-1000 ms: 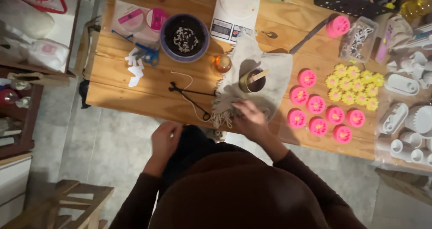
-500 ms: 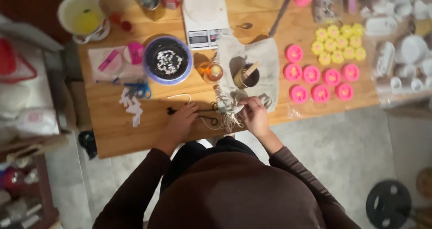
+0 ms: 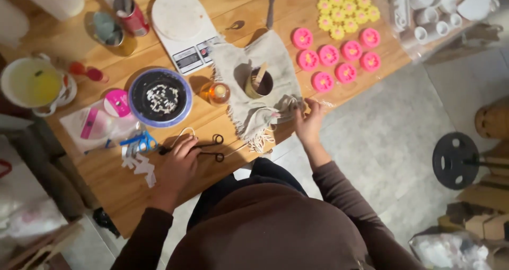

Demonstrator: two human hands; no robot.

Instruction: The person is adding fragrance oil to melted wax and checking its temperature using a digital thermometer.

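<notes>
Wooden desk (image 3: 366,79): the left hand (image 3: 177,161) rests its fingers on black metal scissors (image 3: 204,147) lying flat, while the right hand (image 3: 308,122) pinches the fringed grey cloth (image 3: 260,97) at the desk's edge. Judging by this, the work is at the pick-up stage; lifting the scissors calls for fingers through the loops.

Seven pink moulds (image 3: 339,54), one scissors (image 3: 204,148), one scale (image 3: 183,28)

Bare wooden surface (image 3: 114,188) open near-left of round black bowl with blue rim (image 3: 160,97). Black scissors (image 3: 208,147) block near side; amber jar (image 3: 216,93) and fringed grey cloth (image 3: 261,89) crowd right.
</notes>
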